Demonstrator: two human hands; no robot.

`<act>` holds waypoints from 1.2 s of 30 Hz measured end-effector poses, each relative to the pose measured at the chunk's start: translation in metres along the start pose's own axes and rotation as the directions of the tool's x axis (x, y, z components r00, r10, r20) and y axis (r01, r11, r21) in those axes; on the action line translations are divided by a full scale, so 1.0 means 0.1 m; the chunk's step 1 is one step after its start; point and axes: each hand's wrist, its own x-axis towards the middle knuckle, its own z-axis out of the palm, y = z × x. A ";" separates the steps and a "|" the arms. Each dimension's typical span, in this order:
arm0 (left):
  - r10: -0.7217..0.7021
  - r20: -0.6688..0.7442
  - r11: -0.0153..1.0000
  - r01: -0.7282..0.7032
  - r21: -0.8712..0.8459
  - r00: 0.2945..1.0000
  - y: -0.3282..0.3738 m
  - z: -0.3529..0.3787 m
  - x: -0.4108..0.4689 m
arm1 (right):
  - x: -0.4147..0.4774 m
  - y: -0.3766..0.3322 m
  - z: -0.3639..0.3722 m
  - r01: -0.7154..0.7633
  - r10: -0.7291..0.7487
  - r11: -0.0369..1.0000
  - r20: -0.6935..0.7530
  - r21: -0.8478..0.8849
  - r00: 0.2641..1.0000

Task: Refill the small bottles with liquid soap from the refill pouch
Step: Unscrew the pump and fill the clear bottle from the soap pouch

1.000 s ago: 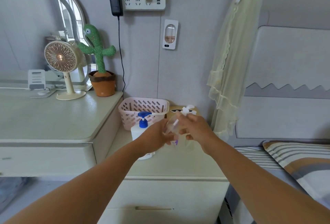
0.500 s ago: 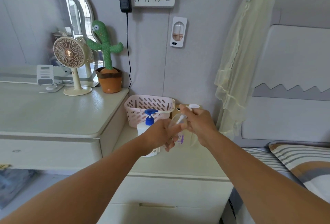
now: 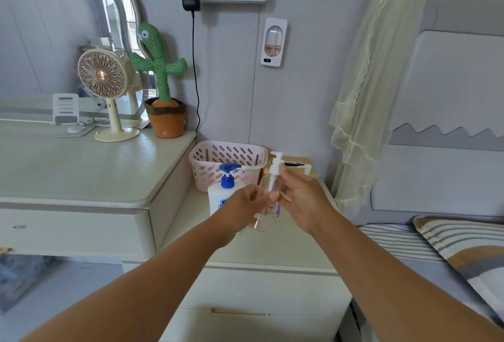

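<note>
Head: L hand (image 3: 245,205) grips bottle (image 3: 268,212), R hand (image 3: 302,200) pump (image 3: 275,164).

pump head (image 3: 275,163) now upright and higher in right hand (image 3: 302,200)

Very little here can be read. Left of the pink basket (image 3: 226,156), on the table, the cream fan (image 3: 101,74) carries a small dark mark on its stem that looks like a "9". Just in front of the basket, the white bottle with the blue pump (image 3: 218,198) bears a blue logo, partly covered by the left hand (image 3: 245,208); its letters are too blurred to make out. The small clear bottle (image 3: 268,215) gripped by that hand has purple print, illegible. Above the basket, the white wall unit (image 3: 273,42) has a tiny dark display, unreadable.
</note>
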 end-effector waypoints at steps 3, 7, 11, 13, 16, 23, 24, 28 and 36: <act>0.011 -0.035 0.999 -0.010 0.031 0.999 0.02 -0.02 0.02 | -0.02 -0.03 0.02 0.023 -0.023 0.995 0.003 -0.095 1.000; -0.017 -0.066 0.998 0.020 0.057 0.998 0.03 -0.02 0.03 | -0.01 0.01 0.00 0.023 -0.027 0.993 -0.037 -0.113 0.999; -0.008 -0.089 0.982 0.025 0.187 0.996 0.00 -0.03 0.04 | -0.02 0.05 0.04 0.057 -0.063 0.972 -0.021 -0.227 0.998; -0.009 -0.099 0.974 0.031 0.225 0.995 0.01 -0.02 0.06 | 0.00 0.05 0.05 0.069 -0.086 0.967 -0.061 -0.247 0.994; -0.027 -0.115 0.971 0.054 0.234 0.993 0.01 -0.02 0.07 | 0.00 0.05 0.06 0.080 -0.088 0.971 -0.025 -0.224 0.996; -0.029 -0.141 0.946 0.072 0.316 0.990 -0.04 -0.04 0.08 | 0.04 0.10 0.06 0.088 -0.126 0.954 -0.116 -0.287 0.985; -0.042 -0.141 0.945 0.085 0.317 0.989 -0.05 -0.05 0.08 | 0.04 0.10 0.05 0.088 -0.123 0.956 -0.110 -0.280 0.986; -0.025 -0.151 0.920 0.082 0.384 0.988 -0.08 -0.05 0.10 | 0.01 0.11 0.09 0.085 -0.116 0.940 -0.075 -0.331 0.990; -0.060 -0.141 0.862 0.122 0.491 0.988 -0.11 -0.10 0.16 | 0.04 0.12 0.08 0.130 -0.183 0.913 -0.105 -0.388 0.977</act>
